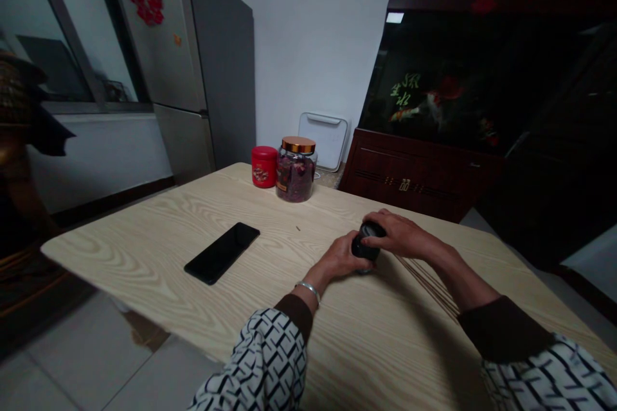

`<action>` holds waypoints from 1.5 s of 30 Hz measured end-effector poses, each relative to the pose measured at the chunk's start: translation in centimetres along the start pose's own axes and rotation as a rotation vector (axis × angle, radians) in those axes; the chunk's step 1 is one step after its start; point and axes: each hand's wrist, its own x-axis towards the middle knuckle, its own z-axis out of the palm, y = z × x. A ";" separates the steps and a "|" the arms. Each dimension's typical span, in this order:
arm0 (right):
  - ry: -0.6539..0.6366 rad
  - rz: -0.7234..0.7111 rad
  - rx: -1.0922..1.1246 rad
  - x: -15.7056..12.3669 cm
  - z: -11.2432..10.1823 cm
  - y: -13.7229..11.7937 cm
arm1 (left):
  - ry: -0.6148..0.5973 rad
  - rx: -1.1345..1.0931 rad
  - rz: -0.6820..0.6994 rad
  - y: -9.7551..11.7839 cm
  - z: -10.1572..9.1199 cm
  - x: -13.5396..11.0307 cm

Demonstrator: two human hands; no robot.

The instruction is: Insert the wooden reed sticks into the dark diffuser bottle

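Observation:
On the right part of the table, my left hand (pixel 344 255) wraps round the side of a small dark round container (pixel 365 248), closed on it. From above, my right hand (pixel 398 231) grips the container's black lid (pixel 372 229), fingers bent round its rim. Whether the lid is seated or loose cannot be made out. The container is close to the tabletop, and my fingers cover much of it. Several thin brown sticks (pixel 427 282) lie under my right forearm, partly hidden by it.
A black phone (pixel 222 252) lies on the wooden table (pixel 159 250) to the left. Towards the back edge stand a red canister (pixel 264 167) and a clear jar (pixel 295 173) with a copper-coloured lid and dark purple contents. Beyond are a fridge (pixel 222 64) and a fish tank (pixel 443 77).

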 end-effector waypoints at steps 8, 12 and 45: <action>0.268 -0.096 0.626 -1.7 -1.6 1.3 | 0.001 -0.041 0.007 0.2 0.0 -0.1; 0.451 0.067 0.872 -4.9 2.1 1.6 | 0.003 -0.037 0.018 0.2 0.0 -0.2; 0.190 0.518 -0.054 -8.1 10.3 9.8 | -0.001 0.028 0.012 0.4 0.1 0.2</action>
